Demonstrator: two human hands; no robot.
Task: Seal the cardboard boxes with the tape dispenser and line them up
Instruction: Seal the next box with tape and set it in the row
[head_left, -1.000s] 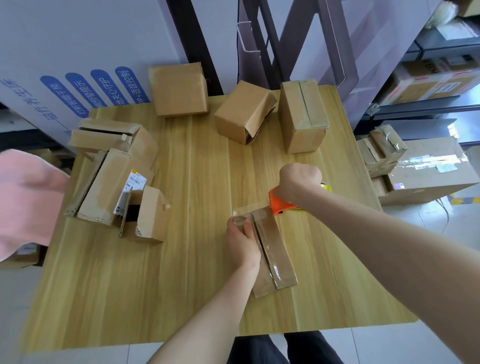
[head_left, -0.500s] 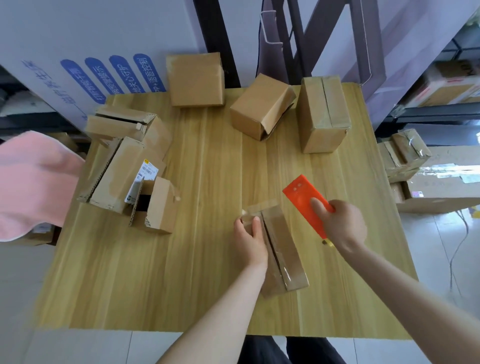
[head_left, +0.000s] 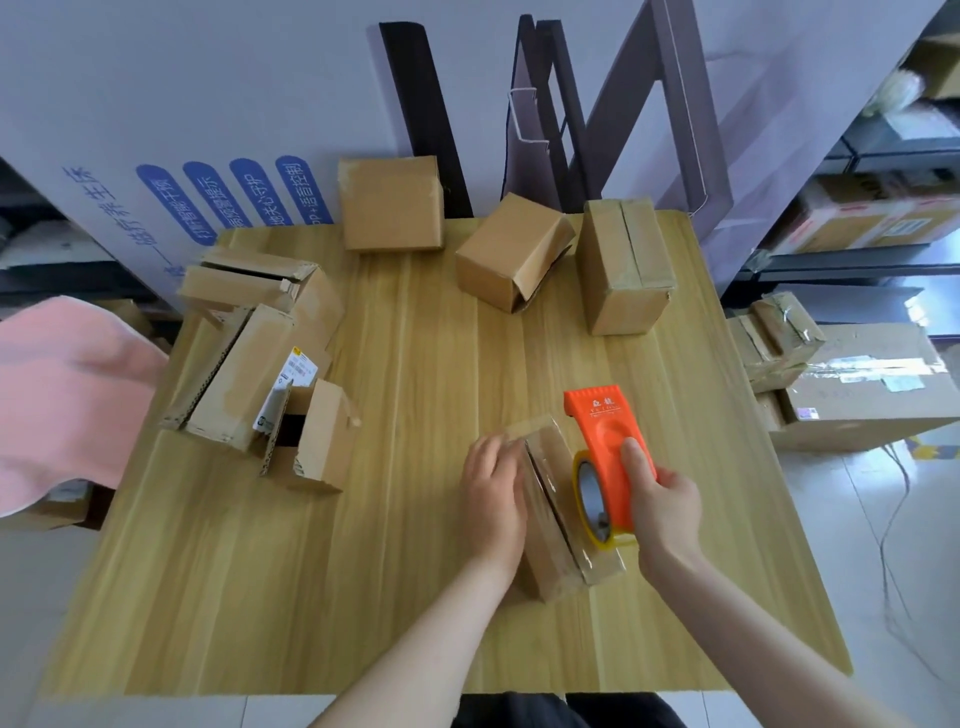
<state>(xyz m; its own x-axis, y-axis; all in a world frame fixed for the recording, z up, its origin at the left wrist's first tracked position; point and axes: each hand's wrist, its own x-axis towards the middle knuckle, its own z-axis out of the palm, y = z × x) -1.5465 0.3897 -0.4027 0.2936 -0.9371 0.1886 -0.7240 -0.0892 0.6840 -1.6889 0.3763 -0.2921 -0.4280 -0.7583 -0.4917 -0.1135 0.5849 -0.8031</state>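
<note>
I saw the small cardboard box (head_left: 557, 564) lying near the front middle of the wooden table (head_left: 415, 597), long and narrow, its length running away from the camera and angled a little to the left. Glossy clear tape lay along its top seam and wrinkled over the near end, and a dark line of the seam showed through it. The orange tape dispenser (head_left: 605, 447) stood just beside the box on its right, its toothed end pointing away from the camera, with the yellowish tape roll (head_left: 592, 499) at its near end touching or almost touching the top of the box; I could not tell which. The right hand (head_left: 660, 499) grasped the dispenser, thumb laid on the orange face and the other fingers wrapped round its far side, the forearm coming in from the lower right. The left hand (head_left: 493, 493) lay flat against the left side and top edge of the box, fingers fairly straight and pointing away, pressing rather than gripping. Three more boxes (head_left: 511, 252) sat along the far edge of the table, well apart from the hands, and a loose cluster of open boxes (head_left: 249, 374) crowded the left side. A pink cloth (head_left: 62, 395) hung at the left border of the view.
</note>
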